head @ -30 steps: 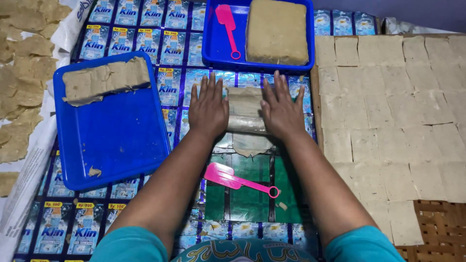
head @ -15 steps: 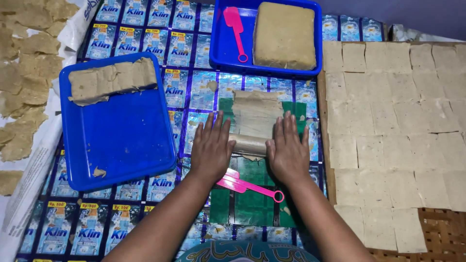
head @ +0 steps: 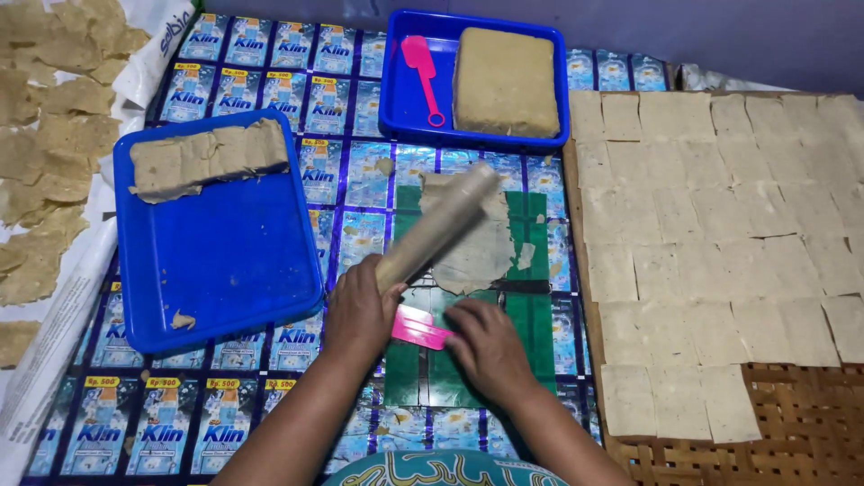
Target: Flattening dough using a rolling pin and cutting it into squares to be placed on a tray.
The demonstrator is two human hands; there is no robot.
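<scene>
The left hand (head: 360, 310) is clenched around the near end of a rolling pin (head: 438, 225), which slants up and away from that grip, its far end lifted over a thin rolled-out dough sheet (head: 472, 238) lying on a green mat (head: 526, 306). Just to the right of that grip, the right hand (head: 486, 346) closes its fingers on a pink scraper (head: 416, 328), whose flat blade pokes out between the two hands. To the left of the grip sits a blue tray (head: 216, 261) with a strip of dough. Beyond the pin's tip, another blue tray (head: 400, 108) holds a dough block (head: 504, 81) and a second pink scraper (head: 421, 67). Well right, cut dough squares (head: 720, 225) cover a woven mat (head: 792, 423).
</scene>
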